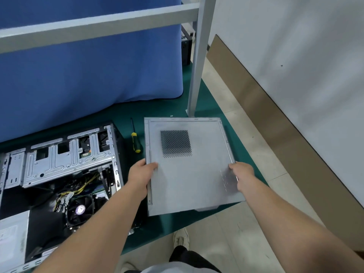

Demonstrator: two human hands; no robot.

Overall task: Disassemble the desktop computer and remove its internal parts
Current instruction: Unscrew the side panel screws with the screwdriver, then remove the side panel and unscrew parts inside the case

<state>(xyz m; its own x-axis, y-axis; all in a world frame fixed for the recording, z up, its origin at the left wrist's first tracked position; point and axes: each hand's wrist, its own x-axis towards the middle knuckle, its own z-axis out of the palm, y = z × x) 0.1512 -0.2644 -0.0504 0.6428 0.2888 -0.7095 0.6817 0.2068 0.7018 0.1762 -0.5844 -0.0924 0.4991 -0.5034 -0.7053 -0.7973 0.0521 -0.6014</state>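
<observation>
the thin, stiff, probably light side panel (189, 166) was held level by its long edges, left hand (140, 177) and right hand (241, 177) fingers curled around them.

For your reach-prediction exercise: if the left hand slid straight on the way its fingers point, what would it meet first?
The left hand grips the side panel's left edge, fingers pointing right across it. Going straight on, it would likely meet the right hand at the opposite edge first; depth is unclear.
</observation>
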